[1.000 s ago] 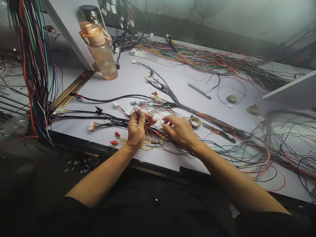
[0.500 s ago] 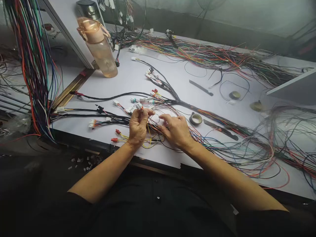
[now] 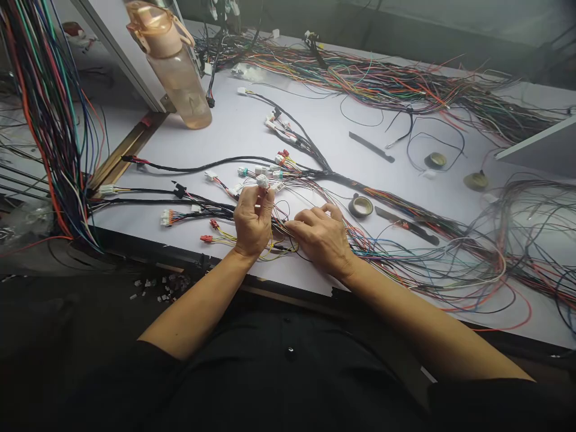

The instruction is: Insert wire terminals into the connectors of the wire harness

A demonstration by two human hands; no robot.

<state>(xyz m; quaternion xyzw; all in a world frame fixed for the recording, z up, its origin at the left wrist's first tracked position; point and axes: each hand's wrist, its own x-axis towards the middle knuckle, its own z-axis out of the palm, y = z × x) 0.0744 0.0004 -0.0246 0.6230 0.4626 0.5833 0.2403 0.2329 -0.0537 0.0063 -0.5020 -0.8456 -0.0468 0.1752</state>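
My left hand is closed around a white wire connector, which sticks up above the thumb and fingers. Close beside it, my right hand pinches a thin wire between thumb and forefinger. Under both hands runs a wiring harness with black-taped branches. Around them lie a wide white connector, red connectors on yellow wires, and teal-and-white connectors. The lower ends of the held wires are hidden by my fingers.
A roll of black tape and a dark blade lie right of my hands. Loose wires spread across the right side. A peach water bottle stands back left, near a hanging wire bundle. More wires line the back.
My right hand's thumb and forefinger have closed together onto a wire. My left hand has tipped the connector more upright. The whole view has shifted slightly.
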